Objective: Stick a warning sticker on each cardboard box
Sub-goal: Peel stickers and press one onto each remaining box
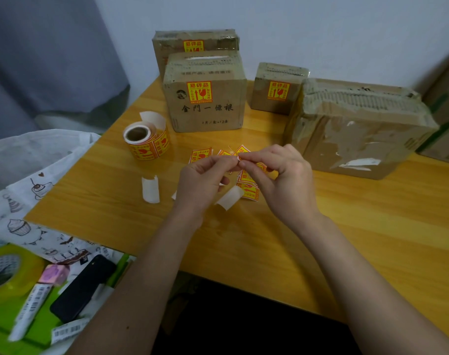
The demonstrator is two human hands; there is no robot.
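Note:
Above the table's middle, my left hand (205,175) and my right hand (277,172) pinch one yellow-and-red warning sticker (240,158) between their fingertips. Loose stickers (201,155) lie on the wooden table (243,239) just beyond and under my hands. A sticker roll (146,142) stands to the left. At the back, a rear box (195,42), a middle box (205,93) with printed characters and a small box (277,88) each carry a sticker on the front. The large worn box (356,129) at the right shows no sticker on its visible faces.
White backing strips (150,189) lie on the table near my hands. Off the table's left edge sit a patterned cloth (26,201), a yellow tape roll (8,270), a black phone (82,285) and a white tube (31,308). More cartons (446,103) stand at the far right.

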